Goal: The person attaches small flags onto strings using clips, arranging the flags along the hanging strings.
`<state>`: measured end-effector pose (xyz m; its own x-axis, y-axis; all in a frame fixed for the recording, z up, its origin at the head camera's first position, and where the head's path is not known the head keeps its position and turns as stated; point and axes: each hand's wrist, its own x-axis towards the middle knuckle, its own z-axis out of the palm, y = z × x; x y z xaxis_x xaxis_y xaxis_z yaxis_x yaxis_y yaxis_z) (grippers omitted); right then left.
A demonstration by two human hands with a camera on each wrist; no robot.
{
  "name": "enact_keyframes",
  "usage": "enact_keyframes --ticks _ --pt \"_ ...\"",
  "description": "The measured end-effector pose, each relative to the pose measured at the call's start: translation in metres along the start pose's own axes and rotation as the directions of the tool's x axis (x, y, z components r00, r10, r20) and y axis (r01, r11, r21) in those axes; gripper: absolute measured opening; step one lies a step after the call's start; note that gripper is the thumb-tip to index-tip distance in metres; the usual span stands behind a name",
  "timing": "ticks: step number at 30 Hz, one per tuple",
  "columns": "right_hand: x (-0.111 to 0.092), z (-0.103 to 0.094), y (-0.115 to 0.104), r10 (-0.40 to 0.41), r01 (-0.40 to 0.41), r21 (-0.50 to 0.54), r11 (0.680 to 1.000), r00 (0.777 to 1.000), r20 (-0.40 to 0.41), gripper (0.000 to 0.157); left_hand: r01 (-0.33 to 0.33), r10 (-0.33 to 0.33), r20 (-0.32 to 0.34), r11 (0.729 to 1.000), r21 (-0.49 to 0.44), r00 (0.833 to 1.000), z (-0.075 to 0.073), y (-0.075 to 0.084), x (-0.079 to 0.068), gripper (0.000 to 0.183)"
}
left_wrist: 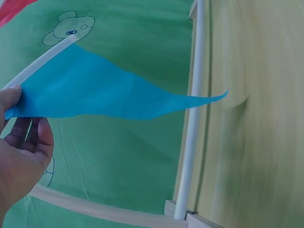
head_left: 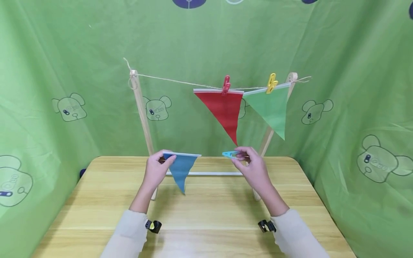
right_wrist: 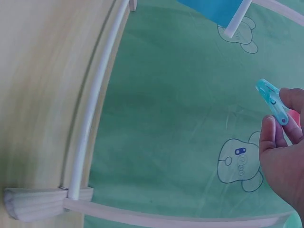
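My left hand [head_left: 157, 167] pinches a blue triangular pennant [head_left: 182, 167] by the left end of its white top edge, and its point hangs down. In the left wrist view the thumb lies over a corner of the pennant [left_wrist: 104, 90]. Between the fingertips of my right hand [head_left: 253, 166] is a light blue clothespin [head_left: 229, 154], its nose toward the left; the right wrist view shows the clothespin [right_wrist: 272, 100] too. Above hangs a string [head_left: 174, 81], where a red pennant [head_left: 224, 111] is held by a red clothespin [head_left: 226, 86] and a green pennant [head_left: 272, 107] by a yellow clothespin [head_left: 272, 83].
Two wooden posts, the left post [head_left: 142, 111] and the right post [head_left: 267, 140], carry the string. A white rod [head_left: 213, 173] joins them low down. They stand on a wooden table [head_left: 206, 215], with a green printed curtain [head_left: 193, 39] behind and at both sides.
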<state>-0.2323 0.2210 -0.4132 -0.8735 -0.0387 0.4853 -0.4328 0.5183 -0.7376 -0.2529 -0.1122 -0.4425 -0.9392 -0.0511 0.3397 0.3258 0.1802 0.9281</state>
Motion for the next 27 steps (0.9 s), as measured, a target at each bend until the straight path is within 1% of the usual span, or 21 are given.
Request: enact_keyframes --ticks 9,19,27 --pt "0.013 -0.003 -0.017 -0.052 0.052 0.005 0.999 0.999 -0.004 0.032 -0.018 0.018 0.0 1.0 -0.008 1.0 -0.002 0.014 0.008 0.018" --pt "0.023 -0.006 -0.033 -0.092 0.092 -0.016 0.996 0.996 -0.007 0.033 -0.068 0.067 -0.014 0.995 -0.069 0.998 -0.002 0.031 0.019 0.021" --pt "0.033 -0.013 -0.043 -0.126 0.126 -0.013 0.992 0.992 -0.007 0.033 -0.081 0.08 -0.012 0.995 -0.062 0.997 -0.004 0.042 0.024 0.025"
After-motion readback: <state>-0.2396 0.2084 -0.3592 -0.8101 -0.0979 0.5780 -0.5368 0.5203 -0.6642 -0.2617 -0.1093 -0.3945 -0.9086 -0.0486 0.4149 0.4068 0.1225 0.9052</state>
